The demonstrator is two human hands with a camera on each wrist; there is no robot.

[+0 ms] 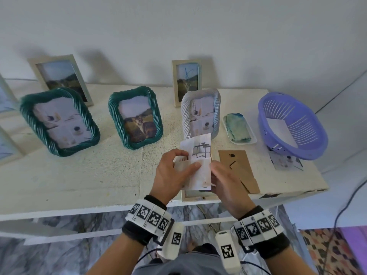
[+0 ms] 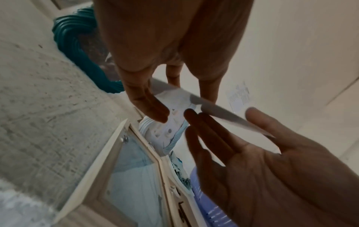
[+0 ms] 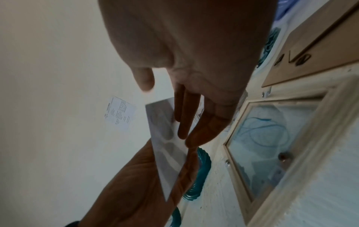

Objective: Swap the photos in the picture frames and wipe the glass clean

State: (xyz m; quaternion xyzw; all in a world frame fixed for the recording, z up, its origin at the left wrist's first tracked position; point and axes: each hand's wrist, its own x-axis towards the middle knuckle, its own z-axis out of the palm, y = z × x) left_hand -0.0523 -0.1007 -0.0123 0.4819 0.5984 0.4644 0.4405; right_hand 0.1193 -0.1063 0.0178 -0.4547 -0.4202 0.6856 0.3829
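Observation:
A loose photo (image 1: pixel 200 165) of furniture scenes is held above the table's front edge. My left hand (image 1: pixel 188 161) pinches its left side, thumb on top and fingers curled behind. My right hand (image 1: pixel 218 171) touches its right edge with straight fingers (image 3: pixel 182 122), the thumb lifted off. In the left wrist view the photo (image 2: pixel 213 110) shows edge-on beside the right hand (image 2: pixel 252 161). Beneath the hands a cream wooden frame (image 1: pixel 195 196) lies face down with its back open, its glass (image 3: pixel 272 138) bare. Its brown backing board (image 1: pixel 238 169) lies to the right.
Two teal frames (image 1: pixel 59 122) (image 1: pixel 136 120) and a white ribbed frame (image 1: pixel 200 114) stand on the white table (image 1: pixel 99 175). Two cream frames (image 1: pixel 61 78) (image 1: pixel 186 82) lean on the wall. A green cloth (image 1: pixel 237 127) on a tray, a purple basket (image 1: pixel 292 126) and another photo (image 1: pixel 286 161) sit right.

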